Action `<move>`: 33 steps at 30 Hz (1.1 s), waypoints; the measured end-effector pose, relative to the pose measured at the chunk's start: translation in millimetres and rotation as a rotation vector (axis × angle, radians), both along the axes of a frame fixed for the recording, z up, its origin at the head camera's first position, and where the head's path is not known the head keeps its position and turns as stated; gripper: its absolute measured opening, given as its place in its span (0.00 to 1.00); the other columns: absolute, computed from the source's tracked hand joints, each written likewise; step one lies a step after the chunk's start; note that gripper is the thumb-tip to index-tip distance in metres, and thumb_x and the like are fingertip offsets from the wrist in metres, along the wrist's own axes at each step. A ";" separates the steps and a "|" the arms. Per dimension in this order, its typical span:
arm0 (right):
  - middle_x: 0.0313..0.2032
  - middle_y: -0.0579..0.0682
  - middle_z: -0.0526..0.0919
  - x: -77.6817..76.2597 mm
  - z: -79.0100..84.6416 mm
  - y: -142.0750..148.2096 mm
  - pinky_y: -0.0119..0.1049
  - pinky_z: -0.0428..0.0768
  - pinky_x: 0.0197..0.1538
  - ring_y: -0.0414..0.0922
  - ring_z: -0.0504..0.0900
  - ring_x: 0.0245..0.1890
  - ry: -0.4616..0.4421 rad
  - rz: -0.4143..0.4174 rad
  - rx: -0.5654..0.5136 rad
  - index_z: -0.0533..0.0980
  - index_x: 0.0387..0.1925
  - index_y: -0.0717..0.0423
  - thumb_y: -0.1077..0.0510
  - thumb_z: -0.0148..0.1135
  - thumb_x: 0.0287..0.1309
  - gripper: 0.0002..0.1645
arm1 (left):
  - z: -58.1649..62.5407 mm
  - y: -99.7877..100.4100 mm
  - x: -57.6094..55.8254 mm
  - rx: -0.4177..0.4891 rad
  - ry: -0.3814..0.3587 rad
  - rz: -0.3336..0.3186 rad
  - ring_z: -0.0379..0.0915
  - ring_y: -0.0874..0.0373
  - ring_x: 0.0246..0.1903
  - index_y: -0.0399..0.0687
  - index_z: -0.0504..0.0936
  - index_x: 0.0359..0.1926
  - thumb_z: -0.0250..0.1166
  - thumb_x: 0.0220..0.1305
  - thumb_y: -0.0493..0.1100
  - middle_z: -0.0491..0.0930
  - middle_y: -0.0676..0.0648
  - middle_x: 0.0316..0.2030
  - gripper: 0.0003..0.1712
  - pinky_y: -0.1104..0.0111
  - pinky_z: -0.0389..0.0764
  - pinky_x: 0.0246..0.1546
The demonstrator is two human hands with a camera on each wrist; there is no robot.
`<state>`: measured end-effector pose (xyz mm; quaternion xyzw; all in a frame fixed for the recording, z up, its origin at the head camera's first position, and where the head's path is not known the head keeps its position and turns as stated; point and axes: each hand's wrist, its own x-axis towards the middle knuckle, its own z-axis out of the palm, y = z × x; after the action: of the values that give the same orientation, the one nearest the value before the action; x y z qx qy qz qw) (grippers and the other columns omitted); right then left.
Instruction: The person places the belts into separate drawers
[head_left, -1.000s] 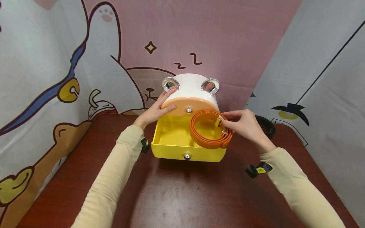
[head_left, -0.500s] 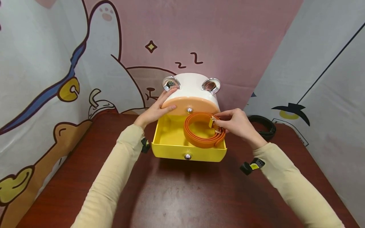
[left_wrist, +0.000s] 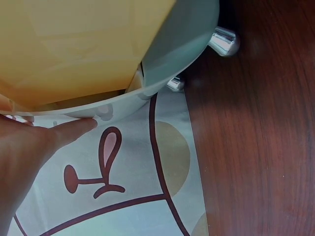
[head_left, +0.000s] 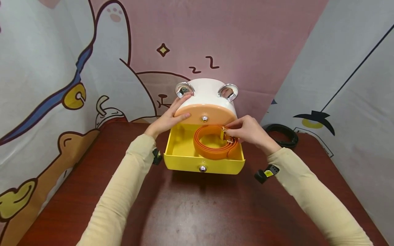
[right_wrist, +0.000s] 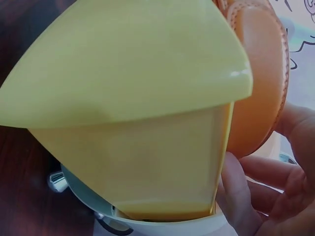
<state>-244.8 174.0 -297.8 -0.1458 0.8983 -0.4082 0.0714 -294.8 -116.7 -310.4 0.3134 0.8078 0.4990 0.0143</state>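
Note:
A coiled orange belt (head_left: 212,152) with a gold buckle sits partly down in the yellow drawer (head_left: 181,163), toward its right side. My right hand (head_left: 247,131) pinches the belt at its buckle; the right wrist view shows the fingers beside the drawer's side wall, against the belt (right_wrist: 258,83). The drawer is pulled out from a white cabinet (head_left: 206,90) with silver ears and a peach upper drawer front (head_left: 197,114). My left hand (head_left: 169,118) rests on the cabinet's upper left side, thumb on the peach front. Whether the belt touches the drawer floor is hidden.
A coiled black belt (head_left: 281,135) lies on the dark red wooden table (head_left: 197,208) at the right, behind my right forearm. Cartoon-printed cloth (head_left: 246,41) hangs behind and beside the table. The cabinet stands on short silver feet (left_wrist: 224,42).
My right hand has moved left and slightly down with the orange belt, bringing it from above the drawer's right edge into the drawer opening. The left hand has stayed on the cabinet.

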 end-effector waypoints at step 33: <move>0.10 0.43 0.57 -3.5 -16.3 -36.7 0.32 0.59 0.17 0.40 0.60 0.11 0.395 0.105 0.414 0.68 0.12 0.56 0.59 0.64 0.42 0.15 | -0.9 0.1 -1.0 0.013 0.018 -0.015 0.28 0.61 0.65 0.62 0.49 0.68 0.56 0.62 0.43 0.38 0.56 0.68 0.37 0.44 0.42 0.57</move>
<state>-248.3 137.3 -314.1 -0.2513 0.9502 -0.1756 -0.0557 -295.8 -116.6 -311.3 0.3240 0.8024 0.5011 0.0086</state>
